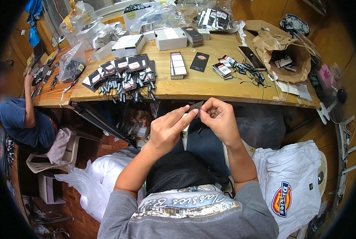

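Now, printed marks: a white garment [295, 169] at right carries a large red, yellow and dark-blue emblem with lettering; the grey shirt [194, 225] bears a printed picture with light script.
Loose card: a black card [199, 67] on the table [166, 87] shows a small coloured emblem.
Label stack: white labels with red bands face up on a stack [178, 65]; their print is too small to make out.
Card in hand: a dark card [195, 106] is held up near the table's front edge, above the lap.
Left hand [167, 129]: gripping that card between thumb and fingers, which cover much of it.
Right hand [222, 119]: thumb and forefinger closed in a pinch at the card's right edge; whatever lies between them is hidden.
Cut off or dim: a seated co-worker [24, 125] at far left, partly lost to the dark rim.
Around: a fanned pile of corded tags [126, 69] left of the stack; a smaller corded bunch [241, 68] right of the black card; boxes of cards [170, 38] behind.
In the way: an open paper bag [267, 49] hides most of its contents.
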`<action>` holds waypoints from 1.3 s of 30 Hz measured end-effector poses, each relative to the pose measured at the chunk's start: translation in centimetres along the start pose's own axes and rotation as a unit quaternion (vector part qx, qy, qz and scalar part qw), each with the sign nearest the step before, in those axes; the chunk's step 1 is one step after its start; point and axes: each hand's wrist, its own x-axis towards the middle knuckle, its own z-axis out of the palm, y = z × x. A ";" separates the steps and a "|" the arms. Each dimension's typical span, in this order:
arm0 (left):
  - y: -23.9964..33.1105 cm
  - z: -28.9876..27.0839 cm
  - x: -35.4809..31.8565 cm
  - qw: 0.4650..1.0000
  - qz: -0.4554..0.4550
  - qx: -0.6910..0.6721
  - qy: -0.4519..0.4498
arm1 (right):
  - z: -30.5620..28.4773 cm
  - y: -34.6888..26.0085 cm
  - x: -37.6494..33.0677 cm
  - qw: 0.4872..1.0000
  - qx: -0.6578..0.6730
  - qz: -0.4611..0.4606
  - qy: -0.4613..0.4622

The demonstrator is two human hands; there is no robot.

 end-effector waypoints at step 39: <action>0.3 -1.0 0.0 0.918 -0.229 -0.319 0.054 | 2.1 -0.1 -1.0 0.823 -0.443 -0.356 0.024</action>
